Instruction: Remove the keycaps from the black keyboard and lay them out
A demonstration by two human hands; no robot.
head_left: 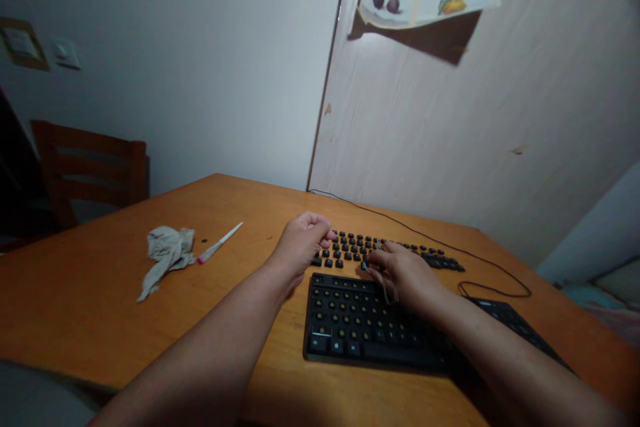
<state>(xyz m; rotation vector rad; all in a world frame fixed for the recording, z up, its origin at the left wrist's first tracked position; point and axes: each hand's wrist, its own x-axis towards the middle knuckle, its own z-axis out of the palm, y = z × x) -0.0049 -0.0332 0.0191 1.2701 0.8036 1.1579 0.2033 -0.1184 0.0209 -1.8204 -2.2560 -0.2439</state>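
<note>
A black keyboard (370, 351) lies on the table, most of its keys stripped to bare switches, with some keycaps left along the bottom row. Behind it, loose black keycaps (349, 256) stand in rows. My left hand (305, 240) is closed in a pinch at the left end of those rows; what its fingertips hold, if anything, I cannot make out. Over the keyboard's back edge, my right hand (405, 277) is closed around a wire keycap puller (389, 288), whose thin loops hang below the fingers. Its fingertips are beside a keycap (365, 265).
On the left of the wooden table (240, 200) lie a crumpled cloth (170, 250), a white brush-like tool (223, 241) with a pink end, and a small dark piece (204, 241). A black cable (400, 221) curves along the back right. A chair (95, 167) stands beyond.
</note>
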